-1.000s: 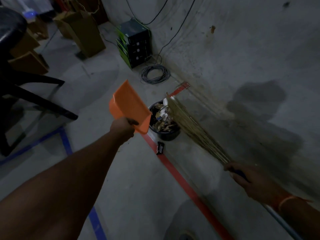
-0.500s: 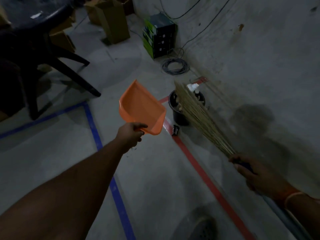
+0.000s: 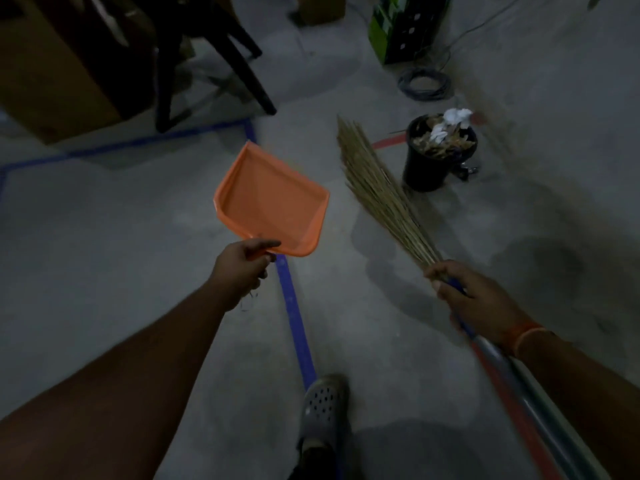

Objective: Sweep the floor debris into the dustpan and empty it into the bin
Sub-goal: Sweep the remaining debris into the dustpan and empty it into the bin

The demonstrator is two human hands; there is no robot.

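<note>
My left hand [image 3: 242, 268] grips the handle of an orange dustpan [image 3: 273, 202], held in the air with its pan facing up and nothing visible inside. My right hand [image 3: 474, 299] grips the blue handle of a straw broom [image 3: 377, 188], whose bristles point up and away towards the bin. The black bin [image 3: 429, 168] stands on the floor to the right of the bristles, filled with brown debris and white paper.
A dark chair [image 3: 207, 46] and a cardboard box [image 3: 52, 71] stand at the back left. A green crate [image 3: 401, 26] and coiled cable [image 3: 424, 84] lie by the wall behind the bin. Blue tape [image 3: 298, 334] runs along the floor. My shoe [image 3: 322, 410] is at the bottom.
The dustpan has come away from the bin, leftward and level. I have stepped back; the bin now lies farther off to the right. The broom stays in my right hand.
</note>
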